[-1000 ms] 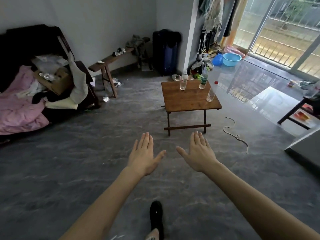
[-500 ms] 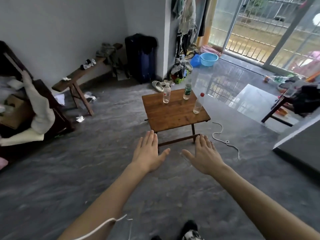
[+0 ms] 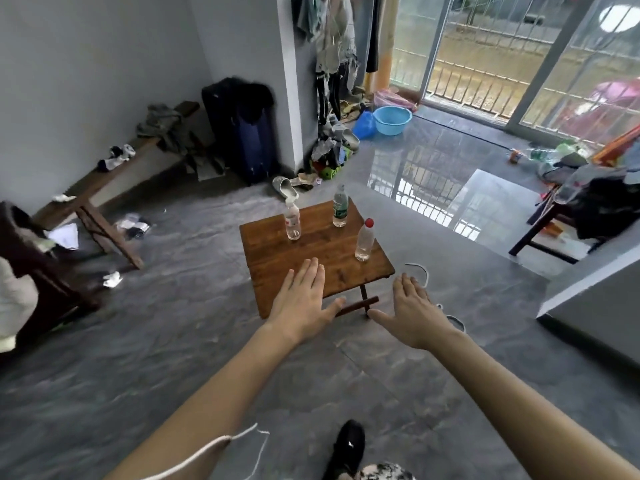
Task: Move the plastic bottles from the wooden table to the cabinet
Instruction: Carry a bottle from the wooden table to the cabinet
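A small wooden table (image 3: pixel 277 251) stands on the grey floor ahead of me. Three clear plastic bottles stand upright on it: one with a red-and-white label (image 3: pixel 292 221) at the back left, one with a green label (image 3: pixel 340 207) at the back, one with a red cap (image 3: pixel 364 240) near the right edge. My left hand (image 3: pixel 301 303) is stretched out flat, fingers apart, over the table's near edge. My right hand (image 3: pixel 414 311) is flat and empty just right of the table's near corner. A grey cabinet-like block (image 3: pixel 595 306) shows at the right edge.
A white cord (image 3: pixel 424 271) lies on the floor right of the table. A wooden bench (image 3: pixel 90 192) and dark suitcase (image 3: pixel 242 129) stand along the left wall. A dark table (image 3: pixel 554 216) piled with things is at the right, a blue basin (image 3: pixel 393 119) by the glass doors.
The table and bottles have come closer and lower in view as I walked toward them. Both hands stay open and now reach the table's near edge.
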{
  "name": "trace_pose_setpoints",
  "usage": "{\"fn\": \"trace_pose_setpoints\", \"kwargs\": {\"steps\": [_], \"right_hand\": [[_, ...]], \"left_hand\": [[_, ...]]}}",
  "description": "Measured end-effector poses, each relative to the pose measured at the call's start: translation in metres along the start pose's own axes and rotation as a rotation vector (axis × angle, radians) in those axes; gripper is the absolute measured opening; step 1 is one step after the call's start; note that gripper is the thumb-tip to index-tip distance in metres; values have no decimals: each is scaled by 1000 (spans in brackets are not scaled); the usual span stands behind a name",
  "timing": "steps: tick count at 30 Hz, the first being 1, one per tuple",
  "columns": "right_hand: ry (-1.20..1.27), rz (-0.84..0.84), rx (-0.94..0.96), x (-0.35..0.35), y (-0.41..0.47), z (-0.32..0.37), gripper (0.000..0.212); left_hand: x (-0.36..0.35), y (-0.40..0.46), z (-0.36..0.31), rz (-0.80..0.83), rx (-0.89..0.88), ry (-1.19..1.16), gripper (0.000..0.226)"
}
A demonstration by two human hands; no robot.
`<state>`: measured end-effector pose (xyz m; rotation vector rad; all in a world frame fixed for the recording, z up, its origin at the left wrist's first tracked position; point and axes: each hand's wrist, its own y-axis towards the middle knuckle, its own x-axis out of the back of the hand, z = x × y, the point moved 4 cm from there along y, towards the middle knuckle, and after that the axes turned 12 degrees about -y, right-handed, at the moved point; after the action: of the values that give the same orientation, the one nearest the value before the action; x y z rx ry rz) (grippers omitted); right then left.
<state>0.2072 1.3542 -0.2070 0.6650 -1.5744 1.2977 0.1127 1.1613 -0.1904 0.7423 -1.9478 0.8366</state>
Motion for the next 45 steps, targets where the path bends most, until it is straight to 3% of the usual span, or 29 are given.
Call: {"fn": "trace_pose_setpoints", "kwargs": {"steps": [11, 29, 38, 45], "right_hand": [[46, 49, 15, 39, 112, -60, 96], [55, 107, -73, 67, 310, -104, 95], [60, 186, -80, 7, 380, -123, 97], [66, 247, -59, -67, 434, -134, 97]], "left_hand": [[4, 134, -22, 118, 88, -11, 87], [2, 374, -7, 273, -14, 23, 97], [-68, 443, 12, 376, 14, 11, 103], [-129, 477, 39, 329, 49, -59, 108]]}}
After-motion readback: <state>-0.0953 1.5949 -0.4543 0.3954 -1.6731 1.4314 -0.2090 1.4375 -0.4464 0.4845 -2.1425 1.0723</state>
